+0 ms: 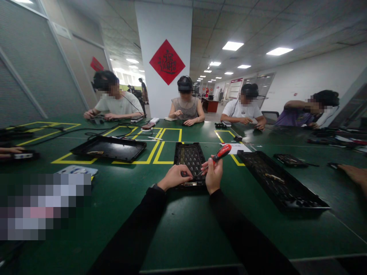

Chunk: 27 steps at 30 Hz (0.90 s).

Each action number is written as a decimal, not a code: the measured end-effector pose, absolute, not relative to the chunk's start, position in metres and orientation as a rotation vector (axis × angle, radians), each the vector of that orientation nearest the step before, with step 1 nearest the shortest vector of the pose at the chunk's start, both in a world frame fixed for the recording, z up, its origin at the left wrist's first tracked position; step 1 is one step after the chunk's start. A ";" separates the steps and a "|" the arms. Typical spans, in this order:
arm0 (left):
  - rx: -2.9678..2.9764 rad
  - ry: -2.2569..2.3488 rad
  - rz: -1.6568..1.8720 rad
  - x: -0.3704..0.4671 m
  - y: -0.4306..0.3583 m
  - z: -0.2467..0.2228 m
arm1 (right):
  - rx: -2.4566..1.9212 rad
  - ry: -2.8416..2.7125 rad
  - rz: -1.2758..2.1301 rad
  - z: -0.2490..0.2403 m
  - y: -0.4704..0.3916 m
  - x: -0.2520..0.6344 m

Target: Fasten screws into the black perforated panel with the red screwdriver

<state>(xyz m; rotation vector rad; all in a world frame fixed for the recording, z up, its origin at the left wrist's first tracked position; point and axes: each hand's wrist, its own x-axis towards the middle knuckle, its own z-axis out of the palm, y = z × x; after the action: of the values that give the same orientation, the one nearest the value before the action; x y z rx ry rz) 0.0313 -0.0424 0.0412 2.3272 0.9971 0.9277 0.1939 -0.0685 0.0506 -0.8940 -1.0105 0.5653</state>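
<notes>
In my right hand (212,175) is a screwdriver (223,152) with a red and black handle. It tilts, handle up to the right, and its shaft runs down to the left into a black tray (189,152) with rows of small shiny parts. My left hand (176,176) rests over the tray's near left side, fingers pinched close to the screwdriver's tip. Whatever those fingers hold is too small to make out. A small pale metallic piece (189,184) lies at the tray's near edge, just below my left fingers.
Left of me sits a shallow black tray (110,148); a longer one (281,181) lies to the right with a small metallic part (274,178) inside. A small dark case (291,160) is beyond it. Several people sit around the green table (183,236). Cables cross its left side.
</notes>
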 end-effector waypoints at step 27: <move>2.370 1.091 1.050 0.035 -0.046 0.044 | -0.914 -0.992 0.382 0.053 -0.066 0.197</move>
<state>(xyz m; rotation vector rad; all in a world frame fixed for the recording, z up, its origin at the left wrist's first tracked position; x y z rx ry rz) 0.0346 -0.0456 0.0445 2.3696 1.0905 1.0497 0.1966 -0.0664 0.0527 -0.9141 -0.9921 0.3821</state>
